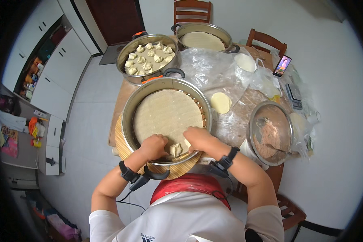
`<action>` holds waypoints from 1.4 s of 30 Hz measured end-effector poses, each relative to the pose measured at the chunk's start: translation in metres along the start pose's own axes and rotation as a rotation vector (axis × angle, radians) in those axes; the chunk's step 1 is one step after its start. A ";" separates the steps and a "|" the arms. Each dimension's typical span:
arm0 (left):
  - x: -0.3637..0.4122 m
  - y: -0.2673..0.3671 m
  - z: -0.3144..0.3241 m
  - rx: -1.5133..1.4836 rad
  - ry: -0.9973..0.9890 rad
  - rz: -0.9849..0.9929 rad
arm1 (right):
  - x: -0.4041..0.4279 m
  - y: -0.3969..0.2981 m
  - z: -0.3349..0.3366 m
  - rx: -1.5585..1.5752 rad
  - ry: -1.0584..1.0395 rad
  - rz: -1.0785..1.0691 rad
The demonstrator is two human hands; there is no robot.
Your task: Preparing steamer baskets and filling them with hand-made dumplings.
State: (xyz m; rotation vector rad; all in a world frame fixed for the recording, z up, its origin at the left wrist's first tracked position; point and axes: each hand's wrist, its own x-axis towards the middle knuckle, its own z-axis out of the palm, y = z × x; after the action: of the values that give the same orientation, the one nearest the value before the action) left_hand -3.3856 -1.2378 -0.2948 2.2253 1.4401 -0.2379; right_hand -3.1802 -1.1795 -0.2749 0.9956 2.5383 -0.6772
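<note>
Both hands reach into a round metal steamer tray point(167, 79) lined with a steamer cloth point(168, 113). A pleated dumpling point(175, 150) sits near the tray's front edge, between the hands. My left hand point(155, 146) is at the front left of the cloth, its fingers bent down; whether it holds anything is hidden. My right hand point(196, 138) is at the front right, its fingers at a pale piece of dough point(187, 143) mostly covered by the hand. Rolled dough wrappers point(221, 103) lie on the table right of the tray. A metal bowl point(250, 133) holds pinkish filling point(269, 134) and a utensil.
A second steamer tray point(119, 65) with several dumplings stands at the back left, a third, lined one point(228, 30) at the back. Plastic sheeting point(205, 65), a white bowl point(245, 62), a phone point(282, 65) and a small scale point(294, 96) are on the table. Wooden chairs point(267, 40) surround it.
</note>
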 end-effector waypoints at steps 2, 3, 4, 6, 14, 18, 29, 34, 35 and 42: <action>-0.010 0.005 -0.018 -0.061 0.076 0.029 | -0.020 0.008 -0.008 0.054 0.062 0.014; -0.014 0.008 -0.025 -0.123 0.152 0.046 | -0.037 0.011 -0.015 0.146 0.250 -0.016; -0.019 0.007 -0.023 -0.166 0.260 0.065 | -0.052 0.015 -0.019 0.237 0.436 -0.054; -0.030 0.007 -0.029 -0.302 0.355 0.128 | -0.090 0.023 -0.025 0.490 0.582 -0.015; -0.054 0.055 -0.065 -1.076 0.166 0.368 | -0.268 0.061 -0.001 0.794 1.022 0.639; -0.029 0.106 -0.066 -1.124 0.058 0.440 | -0.319 0.073 0.000 0.375 1.167 0.745; 0.161 0.194 -0.035 -0.683 0.519 0.071 | -0.363 0.173 0.021 0.067 0.702 0.466; 0.238 0.192 -0.012 -0.515 0.565 -0.101 | -0.368 0.192 0.027 0.101 0.588 0.362; 0.249 0.190 -0.009 -0.464 0.566 -0.136 | -0.369 0.195 0.029 0.132 0.571 0.336; 0.284 0.204 -0.006 -0.152 0.456 -0.286 | -0.378 0.198 0.026 0.257 0.492 0.398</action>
State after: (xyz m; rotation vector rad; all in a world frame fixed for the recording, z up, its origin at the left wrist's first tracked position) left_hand -3.0814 -1.0724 -0.3403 2.0246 1.9433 0.3005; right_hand -2.7728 -1.2717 -0.1831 1.8956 2.5473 -0.7168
